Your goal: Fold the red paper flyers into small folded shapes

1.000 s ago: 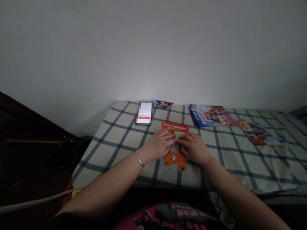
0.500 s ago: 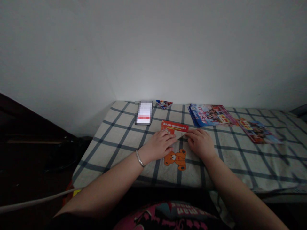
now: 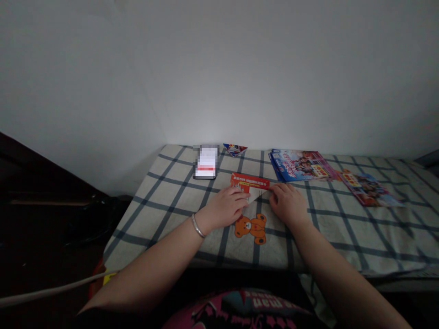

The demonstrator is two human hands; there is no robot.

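Observation:
A folded red and white flyer (image 3: 258, 183) lies on the checked tablecloth in front of me, its lower edge slanting up to the right. My left hand (image 3: 229, 205), with a silver bangle at the wrist, rests on the flyer's left part, fingers stretched out over it. At the flyer's right corner, my right hand (image 3: 288, 201) has its fingers curled in, thumb and index finger pinching the tip. The left hand covers part of the flyer's print. Just below the flyer, an orange bear picture (image 3: 252, 227) shows on the cloth.
A phone (image 3: 206, 163) with a lit, blurred screen lies at the back left. Beside it is a small folded paper triangle (image 3: 235, 149). Several colourful flyers (image 3: 302, 164) are stacked at the back right, with another flyer (image 3: 370, 187) further right. A white wall (image 3: 219, 82) stands behind the table.
My left hand has shifted slightly left and back on the flyer, uncovering a little more of its slanted lower edge. The right hand has barely moved.

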